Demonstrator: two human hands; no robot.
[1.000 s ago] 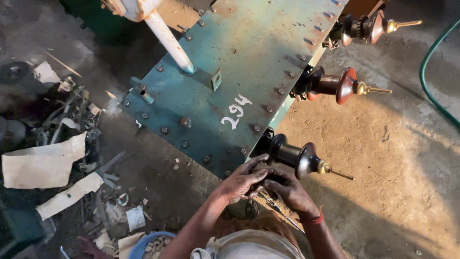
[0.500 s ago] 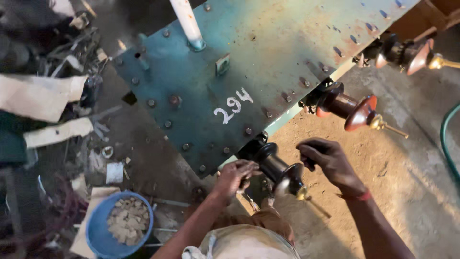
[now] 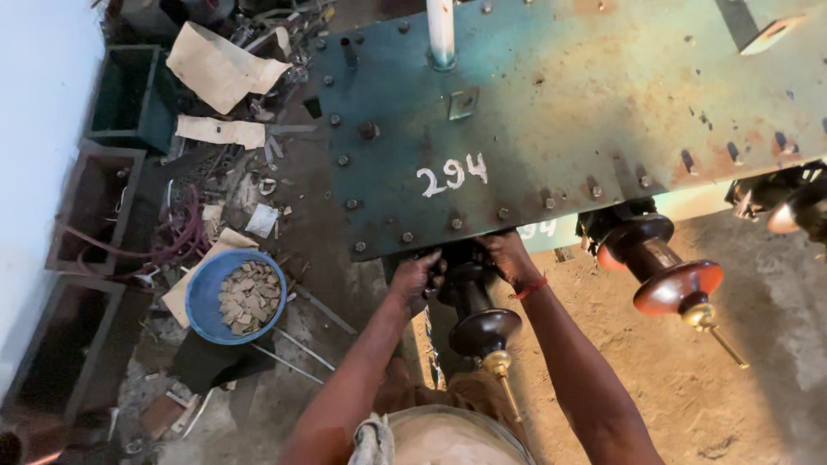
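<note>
A dark brown ribbed bushing insulator [image 3: 475, 312] with a brass stud sticks out from the side of a rusty teal metal tank [image 3: 534, 112], just under its bolted lid edge. My left hand [image 3: 416, 277] grips the base of this insulator from the left. My right hand [image 3: 510, 258], with a red band at the wrist, holds the base from the right, fingers tucked under the lid edge. A second insulator [image 3: 662, 267] projects further right, and a third [image 3: 788, 207] shows at the frame's right edge.
A white pipe [image 3: 440, 33] rises from the lid. A blue bowl [image 3: 235, 295] of small pale chips sits on the cluttered floor at left, among paper scraps [image 3: 220, 65], cables and dark open boxes [image 3: 90, 202]. Sandy ground lies at right.
The view has swung so the tank fills the top. My right hand moved from the insulator's outer end to its base, joining my left hand under the lid edge.
</note>
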